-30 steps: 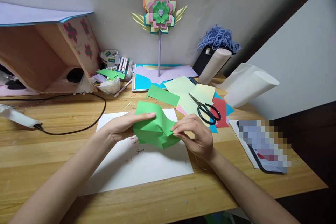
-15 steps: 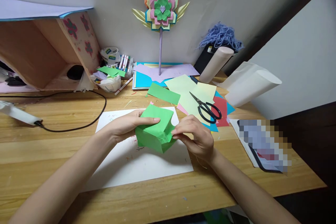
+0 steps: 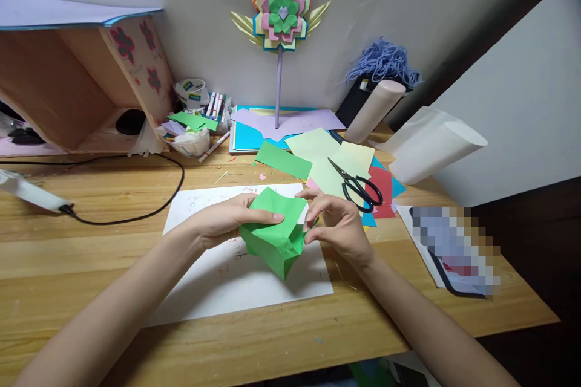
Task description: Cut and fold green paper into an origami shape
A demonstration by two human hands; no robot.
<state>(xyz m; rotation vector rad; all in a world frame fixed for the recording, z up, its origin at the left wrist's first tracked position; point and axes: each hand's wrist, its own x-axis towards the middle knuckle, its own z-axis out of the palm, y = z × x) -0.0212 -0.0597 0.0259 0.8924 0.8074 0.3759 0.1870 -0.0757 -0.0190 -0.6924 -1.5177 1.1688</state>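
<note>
Holding the folded green paper [image 3: 267,230] up over the white sheet [image 3: 195,296], I have its long axis running from the far side toward me, leaning a touch right, a sharp lower corner aimed at my edge of the table [image 3: 68,260]. My left hand [image 3: 227,217] clamps it from the left: thumb flat across the top face, other fingers hidden underneath. Over at its right edge comes my right hand [image 3: 340,224], thumb and fingertips bunched close; whether they pinch the paper, I can't tell. Beyond, black scissors [image 3: 347,180] lie on pale yellow paper [image 3: 313,154]. Back left, a white tub [image 3: 190,146] brims with green and purple scraps [image 3: 193,121]; beside it, an open box [image 3: 91,72] shows a round dark shape [image 3: 130,122]. Back right, a black holder [image 3: 351,103] is topped with blue yarn [image 3: 384,63].
</note>
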